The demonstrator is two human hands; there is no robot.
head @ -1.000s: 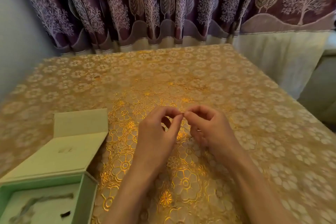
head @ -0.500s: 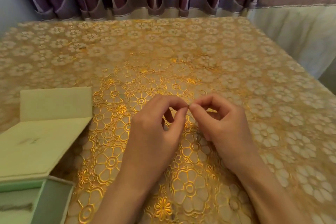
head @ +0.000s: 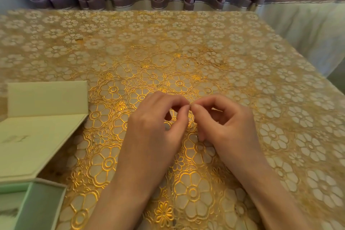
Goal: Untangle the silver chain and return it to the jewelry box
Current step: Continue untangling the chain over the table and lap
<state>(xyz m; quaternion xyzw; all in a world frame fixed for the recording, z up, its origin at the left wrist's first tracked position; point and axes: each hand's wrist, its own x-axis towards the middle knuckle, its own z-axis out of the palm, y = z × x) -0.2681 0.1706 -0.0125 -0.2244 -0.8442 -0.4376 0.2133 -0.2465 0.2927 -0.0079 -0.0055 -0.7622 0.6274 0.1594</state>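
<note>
Centrally, both hands are raised just above the gold floral tablecloth, fingertips meeting. Left hand: thumb and forefinger curled into a pinch, tips pressed together at the meeting point. Right hand: same posture, thumb and forefinger pinched, remaining fingers curled under the palm. The two pinches touch or nearly touch; cannot tell which. Silver chain: only a faint thin glint shows right at the junction of the fingertips, so it appears held between both pinches; its length and any tangle are too fine to resolve. A small pale glint sits just below the right thumb, near the cloth; cannot tell whether it belongs to the chain. Jewelry box: pale green, lid open, well apart from the fingers, toward the left wrist side and lower.
</note>
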